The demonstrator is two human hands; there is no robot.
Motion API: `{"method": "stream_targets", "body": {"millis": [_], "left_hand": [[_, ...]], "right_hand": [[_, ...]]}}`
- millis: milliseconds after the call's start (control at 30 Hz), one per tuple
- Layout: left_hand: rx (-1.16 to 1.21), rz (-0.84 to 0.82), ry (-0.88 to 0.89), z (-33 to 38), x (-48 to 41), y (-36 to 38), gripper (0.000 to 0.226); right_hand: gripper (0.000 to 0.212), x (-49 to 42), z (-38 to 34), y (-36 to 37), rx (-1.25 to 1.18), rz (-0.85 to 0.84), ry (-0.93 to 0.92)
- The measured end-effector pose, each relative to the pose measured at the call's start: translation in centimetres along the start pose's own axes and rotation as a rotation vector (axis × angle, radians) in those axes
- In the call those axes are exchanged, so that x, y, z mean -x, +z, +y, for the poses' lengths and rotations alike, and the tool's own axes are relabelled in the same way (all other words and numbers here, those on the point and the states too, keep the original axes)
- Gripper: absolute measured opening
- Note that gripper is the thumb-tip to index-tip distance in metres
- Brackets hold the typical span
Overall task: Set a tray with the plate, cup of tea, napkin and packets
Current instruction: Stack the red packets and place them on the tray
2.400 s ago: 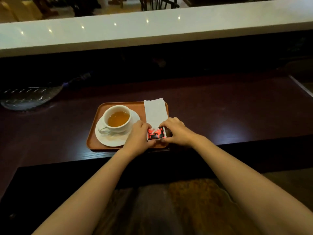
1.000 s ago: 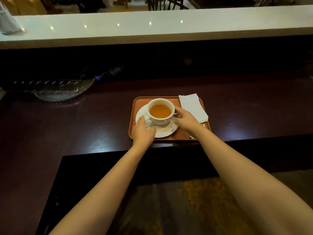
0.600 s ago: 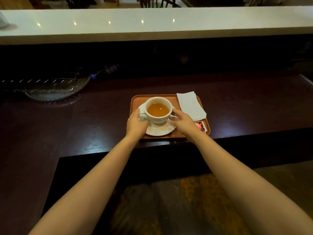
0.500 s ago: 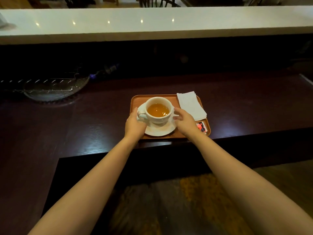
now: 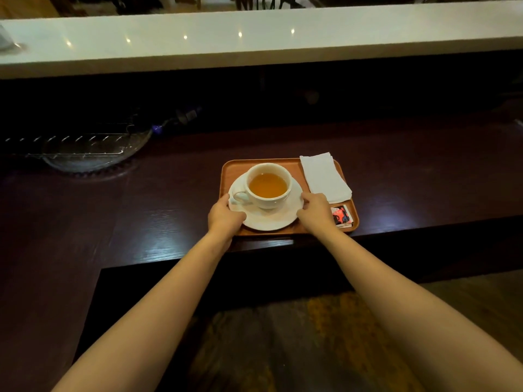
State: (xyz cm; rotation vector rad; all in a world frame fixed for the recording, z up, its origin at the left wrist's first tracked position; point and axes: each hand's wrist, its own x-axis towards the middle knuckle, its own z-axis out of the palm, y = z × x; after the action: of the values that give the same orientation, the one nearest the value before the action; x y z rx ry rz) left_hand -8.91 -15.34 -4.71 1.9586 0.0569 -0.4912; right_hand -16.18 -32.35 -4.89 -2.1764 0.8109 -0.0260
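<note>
An orange-brown tray [image 5: 235, 166] lies on the dark wooden counter near its front edge. On its left half stands a white plate [image 5: 271, 220] with a white cup of tea [image 5: 268, 184], handle to the left. A folded white napkin [image 5: 324, 176] lies along the tray's right side, and red-and-black packets [image 5: 342, 215] sit at the near right corner. My left hand [image 5: 225, 217] grips the plate's left rim. My right hand [image 5: 315, 212] grips its right rim, partly covering the packets.
A glass dish with a wire rack [image 5: 90, 149] rests on the counter at the far left. A raised white ledge [image 5: 254, 38] runs across the back above a dark recess. The counter's front edge drops off just below the tray.
Both hands left the packets and went to the plate. The cup and plate have shifted slightly on the tray, and my hands now sit lower on the plate's rim.
</note>
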Motion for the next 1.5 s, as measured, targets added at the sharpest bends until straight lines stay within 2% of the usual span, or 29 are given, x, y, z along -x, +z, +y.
{"method": "stream_targets", "body": {"millis": [167, 300, 500, 600, 700, 767, 833, 900, 1000, 1067, 1167, 1267, 1500], "left_hand": [[-0.001, 0.012, 0.026, 0.1, -0.5, 0.1, 0.049], [-0.024, 0.018, 0.04, 0.3, -1.2, 0.1, 0.047], [-0.052, 0.023, 0.057, 0.4, -1.4, 0.3, 0.046], [-0.113, 0.059, 0.11, 1.1, -0.1, 0.0, 0.044], [-0.16, 0.263, 0.324, 1.5, 2.9, 0.2, 0.051], [-0.175, 0.349, 0.647, 2.2, 5.5, 1.2, 0.049], [-0.28, 0.294, 0.985, 3.1, 6.7, 3.3, 0.047], [-0.414, 0.18, 1.11, 4.5, 6.3, 6.2, 0.047], [-0.669, -0.002, 0.969, 6.1, 3.8, 11.0, 0.054], [-0.828, -0.115, 0.842, 6.3, 1.3, 13.6, 0.057], [-1.019, -0.238, 0.779, 5.7, -1.3, 15.7, 0.043], [-1.062, -0.259, 0.774, 4.6, -1.8, 16.2, 0.035], [-1.075, -0.207, 0.787, 3.8, -2.0, 16.4, 0.044]], "right_hand": [[0.036, -0.1, 0.1, -0.2, -0.039, 0.001, -0.004], [0.046, -0.4, 0.1, -0.1, -0.057, -0.016, -0.012], [0.043, -0.6, -0.2, -0.3, -0.058, -0.038, -0.039], [0.041, -0.6, 0.0, -1.2, 0.002, -0.07, -0.128], [0.036, -1.8, 1.1, -3.9, 0.114, 0.048, -0.269], [0.04, -3.4, 2.5, -6.4, 0.245, 0.108, -0.309], [0.042, -5.2, 3.9, -8.3, 0.409, 0.086, -0.317], [0.043, -6.5, 5.1, -9.2, 0.525, 0.003, -0.324], [0.037, -7.0, 6.8, -8.5, 0.642, -0.085, -0.443], [0.033, -6.9, 7.8, -7.8, 0.669, -0.059, -0.526], [0.036, -6.5, 8.6, -7.0, 0.603, -0.031, -0.58], [0.038, -6.2, 9.1, -7.0, 0.514, -0.072, -0.585], [0.035, -7.8, 9.4, -8.0, 0.448, -0.059, -0.566]]}}
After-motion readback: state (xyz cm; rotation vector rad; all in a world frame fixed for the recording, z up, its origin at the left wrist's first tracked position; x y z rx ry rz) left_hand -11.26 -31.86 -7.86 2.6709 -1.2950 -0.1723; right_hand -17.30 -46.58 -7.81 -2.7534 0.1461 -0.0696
